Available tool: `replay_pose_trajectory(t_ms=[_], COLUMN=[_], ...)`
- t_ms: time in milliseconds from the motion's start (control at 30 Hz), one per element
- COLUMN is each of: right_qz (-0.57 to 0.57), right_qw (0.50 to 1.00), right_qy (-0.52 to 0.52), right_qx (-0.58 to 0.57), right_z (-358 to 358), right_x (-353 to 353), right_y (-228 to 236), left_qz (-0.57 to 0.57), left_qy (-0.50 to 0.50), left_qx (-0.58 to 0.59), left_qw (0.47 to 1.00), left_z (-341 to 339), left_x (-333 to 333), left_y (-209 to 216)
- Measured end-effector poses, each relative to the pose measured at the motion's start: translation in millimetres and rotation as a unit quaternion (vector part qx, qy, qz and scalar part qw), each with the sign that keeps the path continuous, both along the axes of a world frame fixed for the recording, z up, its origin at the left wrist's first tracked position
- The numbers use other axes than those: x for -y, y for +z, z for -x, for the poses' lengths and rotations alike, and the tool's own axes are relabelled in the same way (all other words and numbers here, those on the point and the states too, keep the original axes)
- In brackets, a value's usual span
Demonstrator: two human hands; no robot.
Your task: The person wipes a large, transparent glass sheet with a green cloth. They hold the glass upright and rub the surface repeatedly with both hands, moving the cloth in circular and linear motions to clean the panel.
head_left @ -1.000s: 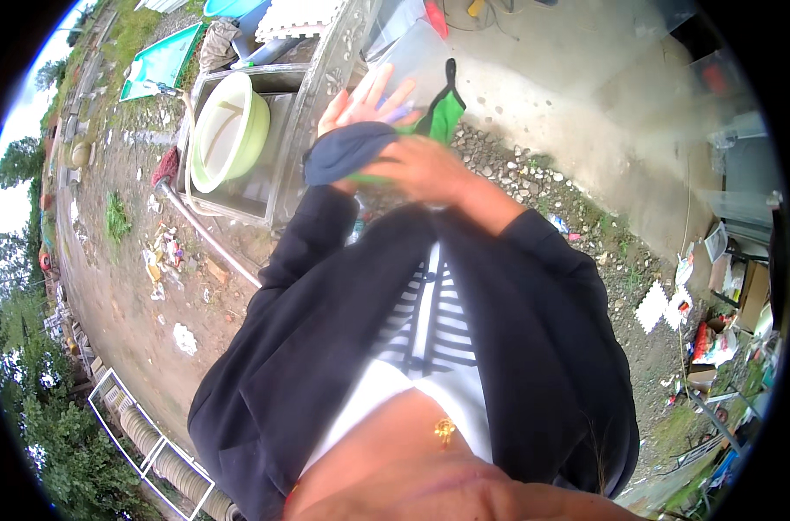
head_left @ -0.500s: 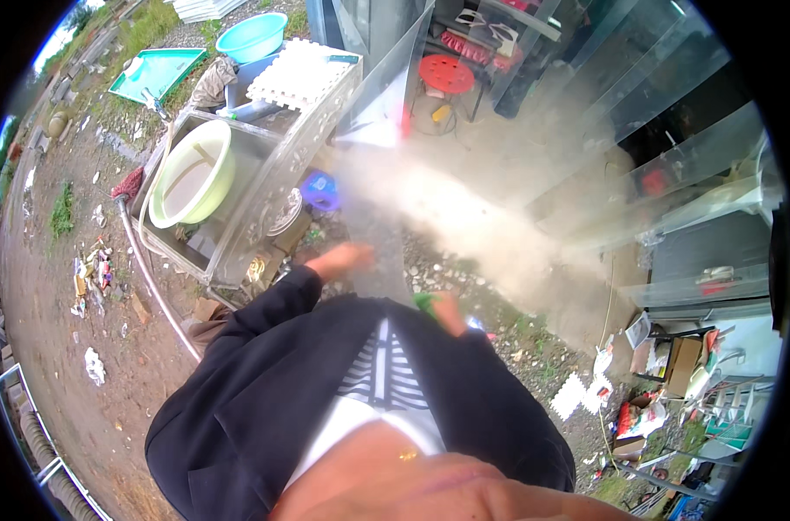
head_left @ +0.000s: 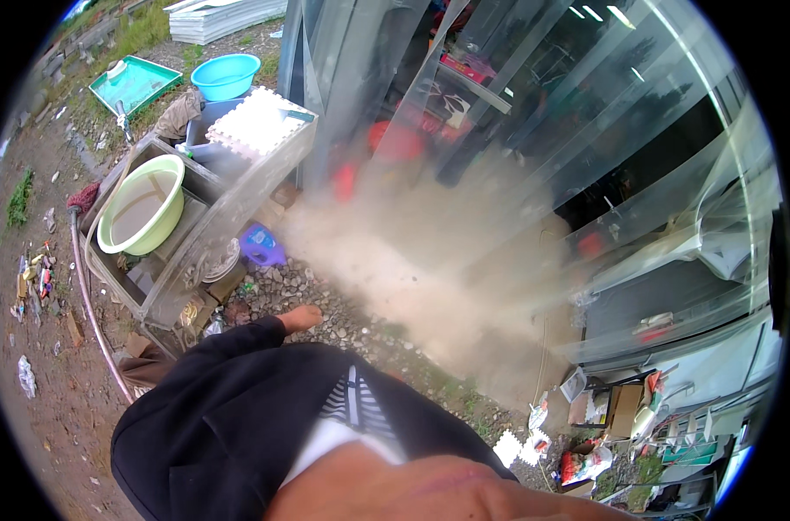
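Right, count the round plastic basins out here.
2: a pale green basin sitting in the metal frame at left, and a blue basin farther back by the green tray. Others may be hidden.

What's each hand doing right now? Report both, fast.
Left hand: empty, held out over the gravel; whether its fingers are open or curled cannot be told.
Right hand: not in view.

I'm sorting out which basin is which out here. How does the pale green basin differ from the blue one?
The pale green basin sits inside the grey trough close to the person's left hand; the blue basin stands farther off, beside the green tray. The pale green basin holds murky brownish water, while the blue basin shows only its bare inside. The pale green basin looks wider. Both are round and open-topped.
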State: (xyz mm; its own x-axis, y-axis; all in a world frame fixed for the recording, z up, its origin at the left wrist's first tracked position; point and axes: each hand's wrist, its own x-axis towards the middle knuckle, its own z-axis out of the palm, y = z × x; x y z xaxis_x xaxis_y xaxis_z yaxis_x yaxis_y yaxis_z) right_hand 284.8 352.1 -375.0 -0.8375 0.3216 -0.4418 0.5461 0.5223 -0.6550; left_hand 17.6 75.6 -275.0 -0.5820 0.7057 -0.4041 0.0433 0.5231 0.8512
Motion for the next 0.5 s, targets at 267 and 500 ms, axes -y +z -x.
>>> replay_pose_trajectory(t_ms=[267, 500], right_qz=[0.048, 0.071], right_qw=[0.998, 0.996], right_qy=[-0.011, -0.001], right_qx=[0.042, 0.054], right_z=[9, 38], right_x=[-30, -39], right_y=[27, 37], left_qz=[-0.032, -0.021], left_qy=[0.038, 0.129], left_qx=[0.058, 0.177], left_qw=[0.997, 0.975], left_z=[3, 24], left_x=[-2, 10], left_y=[-13, -34])
